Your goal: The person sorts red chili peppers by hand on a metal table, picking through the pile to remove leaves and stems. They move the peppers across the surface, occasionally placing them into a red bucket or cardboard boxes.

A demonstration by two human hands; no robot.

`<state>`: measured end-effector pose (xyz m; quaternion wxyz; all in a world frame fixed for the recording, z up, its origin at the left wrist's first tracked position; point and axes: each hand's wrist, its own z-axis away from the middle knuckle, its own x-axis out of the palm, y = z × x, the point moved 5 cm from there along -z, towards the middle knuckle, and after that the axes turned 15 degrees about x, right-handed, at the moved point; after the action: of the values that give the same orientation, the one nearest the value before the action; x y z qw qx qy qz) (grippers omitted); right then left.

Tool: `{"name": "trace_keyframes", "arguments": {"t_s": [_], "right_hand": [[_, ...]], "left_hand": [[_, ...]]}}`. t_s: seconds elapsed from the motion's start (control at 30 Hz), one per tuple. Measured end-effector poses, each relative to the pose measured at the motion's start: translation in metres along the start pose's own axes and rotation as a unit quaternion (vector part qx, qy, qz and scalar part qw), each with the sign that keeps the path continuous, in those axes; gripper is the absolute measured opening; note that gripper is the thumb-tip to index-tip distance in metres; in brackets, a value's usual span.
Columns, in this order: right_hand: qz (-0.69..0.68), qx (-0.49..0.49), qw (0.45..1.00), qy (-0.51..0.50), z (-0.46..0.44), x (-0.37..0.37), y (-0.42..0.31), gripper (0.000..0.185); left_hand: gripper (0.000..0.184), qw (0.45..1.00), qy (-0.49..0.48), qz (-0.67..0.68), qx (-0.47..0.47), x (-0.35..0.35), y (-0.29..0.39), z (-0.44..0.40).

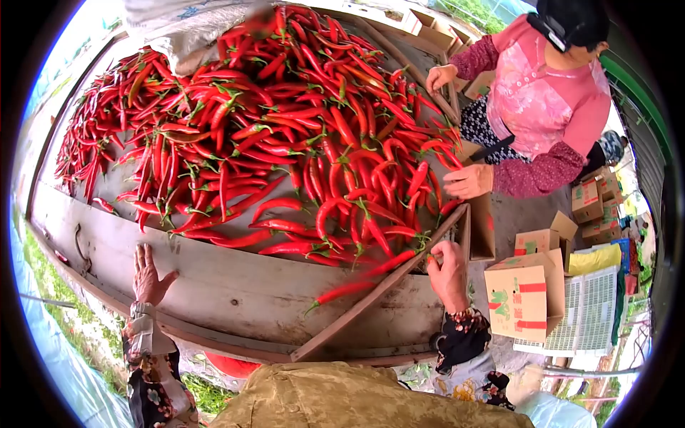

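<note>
My left hand [148, 274] lies on the bare front boards of the table [235, 285], fingers stretched and thumb apart, holding nothing. My right hand [449, 274] is over the wooden divider strip [378, 285] at the right, with its fingers curled in a pinch. What is between those fingertips, if anything, is too small to make out. Just left of them is a motion-blurred red chili pepper [391, 265]. Another chili pepper [345, 291] lies nearer me, its green stem toward the left. Behind both hands spreads a large heap of red chili peppers [285, 128].
A co-worker in a pink top [549, 93] stands at the right edge, one hand [468, 181] beside the heap. Printed cardboard boxes [519, 296] and a white plastic crate [578, 314] stand at the right. A white sack [175, 32] lies on the heap's far side.
</note>
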<state>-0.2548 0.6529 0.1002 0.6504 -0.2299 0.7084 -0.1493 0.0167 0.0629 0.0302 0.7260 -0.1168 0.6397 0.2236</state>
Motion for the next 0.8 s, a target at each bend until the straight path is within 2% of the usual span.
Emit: {"name": "trace_keyframes", "arguments": {"t_s": [0.07,0.2,0.23,0.3,0.43,0.5,0.57,0.63,0.7,0.8], "right_hand": [[0.08,-0.017,0.997,0.003,0.004,0.002,-0.013,0.023],[0.167,0.008,0.986,0.005,-0.001,-0.019,-0.052,0.024],[0.15,-0.021,0.988,0.032,-0.005,-0.027,-0.066,0.023],[0.03,-0.066,0.997,0.028,-0.015,-0.037,-0.094,0.023],[-0.042,-0.118,0.991,-0.041,-0.043,0.006,-0.11,0.026],[-0.033,-0.18,0.983,-0.008,-0.064,0.037,-0.118,0.026],[-0.046,-0.188,0.981,-0.006,-0.094,0.072,-0.121,0.033],[0.005,-0.223,0.972,0.071,-0.112,0.092,-0.145,0.044],[0.021,-0.241,0.97,0.038,-0.13,0.123,-0.163,0.047],[0.12,-0.231,0.963,0.074,-0.132,0.172,-0.17,0.038]], "left_hand": [[0.108,1.0,-0.006,0.013,-0.01,-0.007,0.005,0.002],[0.108,1.0,0.0,0.02,-0.014,-0.008,0.007,0.004],[0.108,1.0,0.0,0.017,-0.014,-0.008,0.007,0.004],[0.108,1.0,-0.001,0.013,-0.015,-0.009,0.009,0.004],[0.108,1.0,0.011,0.021,-0.013,-0.006,0.006,0.005],[0.11,1.0,0.01,0.023,-0.016,-0.004,0.004,0.005],[0.111,0.999,0.006,0.04,-0.027,-0.006,0.007,0.006],[0.112,0.999,-0.003,0.041,-0.034,-0.004,0.004,0.005],[0.112,0.999,-0.01,0.034,-0.029,-0.002,0.002,0.004],[0.111,0.999,-0.01,0.03,-0.019,-0.006,0.005,0.003]]}}
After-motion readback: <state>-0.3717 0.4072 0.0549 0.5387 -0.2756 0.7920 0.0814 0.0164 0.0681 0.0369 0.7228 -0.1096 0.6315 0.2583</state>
